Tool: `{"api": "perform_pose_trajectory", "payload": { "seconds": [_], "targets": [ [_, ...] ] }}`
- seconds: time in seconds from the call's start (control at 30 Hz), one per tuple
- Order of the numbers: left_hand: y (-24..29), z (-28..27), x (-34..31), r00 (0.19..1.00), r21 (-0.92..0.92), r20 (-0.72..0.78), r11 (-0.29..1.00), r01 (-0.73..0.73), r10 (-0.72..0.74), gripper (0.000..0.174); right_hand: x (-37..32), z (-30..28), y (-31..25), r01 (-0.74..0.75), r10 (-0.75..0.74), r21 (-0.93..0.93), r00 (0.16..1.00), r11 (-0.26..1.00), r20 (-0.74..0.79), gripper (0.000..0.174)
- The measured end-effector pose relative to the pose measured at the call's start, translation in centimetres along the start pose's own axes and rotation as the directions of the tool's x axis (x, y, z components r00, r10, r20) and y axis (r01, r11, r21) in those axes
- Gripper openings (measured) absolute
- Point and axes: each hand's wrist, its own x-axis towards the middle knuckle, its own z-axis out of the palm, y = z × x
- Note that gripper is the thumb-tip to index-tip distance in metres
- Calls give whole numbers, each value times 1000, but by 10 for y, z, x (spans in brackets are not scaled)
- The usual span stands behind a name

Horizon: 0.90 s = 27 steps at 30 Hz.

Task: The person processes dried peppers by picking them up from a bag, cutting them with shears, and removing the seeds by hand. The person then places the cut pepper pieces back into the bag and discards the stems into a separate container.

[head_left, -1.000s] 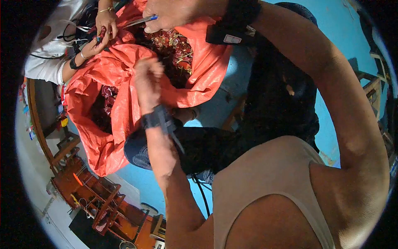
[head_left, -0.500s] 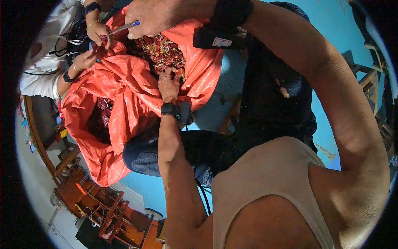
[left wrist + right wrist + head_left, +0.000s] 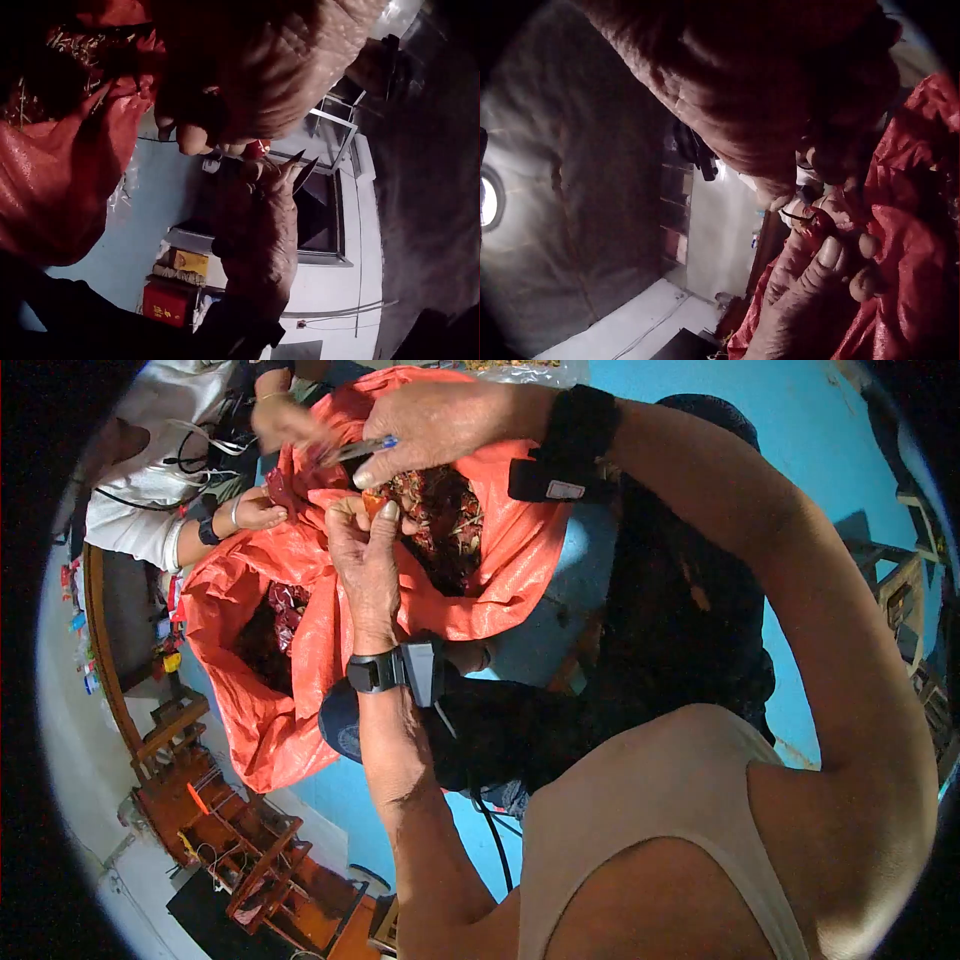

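My left hand pinches a red chili pepper between thumb and fingers, over the mouth of an orange-red woven sack. In the right wrist view the chili shows its thin stem between the fingertips. Close above it, my right hand grips scissors, a slim metal tool with a blue part. Two pointed blades stand apart by my right hand in the left wrist view. Red chilies and stem bits fill the sack below.
Another person's hand holds a dark red chili at the left; that person's other hand is blurred. A second sack mouth with chilies gapes nearer. Wooden furniture stands lower left on the blue floor.
My left hand dipped into the chilies half a second ago and has come up with a chili to the scissors. The other person's hands have moved apart.
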Motion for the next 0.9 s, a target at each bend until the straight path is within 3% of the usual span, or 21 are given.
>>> {"api": "perform_pose_trajectory", "payload": {
  "seconds": [0.07, 0.1, 0.23, 0.3, 0.4, 0.53, 0.6, 0.63, 0.67, 0.7, 0.73, 0.8, 0.83, 0.87, 0.9],
  "targets": [
    [3, 1, -5, 998, 48, -17, 997, 67, -67, 11, 2, 3, -6, -54, 46, 53, 988, 997, 144, 41],
    [2, 2, -6, 994, -18, -20, 994, 104, -105, 13, 2, 3, -6, -63, 58, 24, 982, 998, 180, 42],
    [8, 14, -5, 994, 7, -12, 994, 113, -113, 12, 0, 11, -10, -74, 25, 236, 979, 969, 202, 36],
    [13, 16, -7, 992, 31, 20, 992, 126, -126, 12, -1, 14, -8, 52, -55, 62, 998, 997, 43, 27],
    [17, 15, -11, 989, 95, 61, 987, 129, -135, 14, -4, 11, -15, -2, 1, 3, 992, 1000, 128, 20],
    [9, 7, -10, 967, 41, 170, 982, 184, -188, 29, -8, 14, -18, 15, -4, -76, 990, 997, 140, 25],
    [13, 8, -12, 966, -4, 138, 975, 223, -220, 28, -11, 21, -21, 67, -68, -7, 997, 998, -46, 19],
    [12, 9, -13, 981, -55, 124, 986, 157, -149, 28, -11, 21, -25, 68, -68, -8, 997, 998, -47, 19],
    [12, 11, -12, 981, -55, 125, 986, 156, -148, 28, -10, 23, -28, -68, 84, 292, 996, 954, -42, 20],
    [13, 13, -12, 996, -31, 26, 996, 88, -87, 28, -10, 23, -31, -193, 227, 562, 974, 804, 10, 21],
    [13, 14, -11, 997, -1, -74, 1000, 23, -23, 28, -11, 23, -33, -194, 228, 562, 974, 804, 10, 21],
    [9, 13, -10, 993, 4, -119, 1000, -3, 3, 29, -15, 22, -37, -304, 287, 858, 938, 415, 193, 23],
    [12, 15, -9, 989, 42, -134, 997, -60, 65, 29, -15, 25, -33, -305, 287, 858, 938, 414, 195, 23],
    [13, 16, -8, 981, 81, -145, 990, -115, 126, 29, -14, 27, -25, -40, 93, 701, 995, 712, -38, 23],
    [14, 15, -8, 981, 80, -147, 990, -115, 126, 29, -13, 26, -18, 240, -170, 421, 966, 875, -197, 23]
  ]
}}
